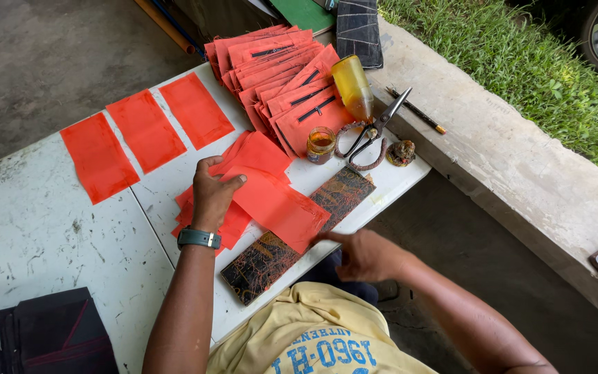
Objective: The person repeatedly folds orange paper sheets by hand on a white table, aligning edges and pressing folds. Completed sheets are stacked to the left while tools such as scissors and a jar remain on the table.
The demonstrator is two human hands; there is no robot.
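Observation:
My left hand [212,192] rests on a loose pile of orange-red fabric rectangles [257,156], its thumb pressing one sheet [282,208] that lies across a dark marbled board [344,194]. My right hand [363,253] hovers at the table's near edge, fingers pointing toward that sheet's lower corner, holding nothing that I can see. Three single orange rectangles [145,129] lie side by side on the white table [43,215] to the left.
A fanned stack of orange pieces with black zips [278,73] fills the far end. Beside it lie a yellow bottle [352,86], a small jar of amber liquid [320,144], scissors [375,128], and a pencil [417,111] on the concrete ledge. Dark fabric [43,336] sits lower left.

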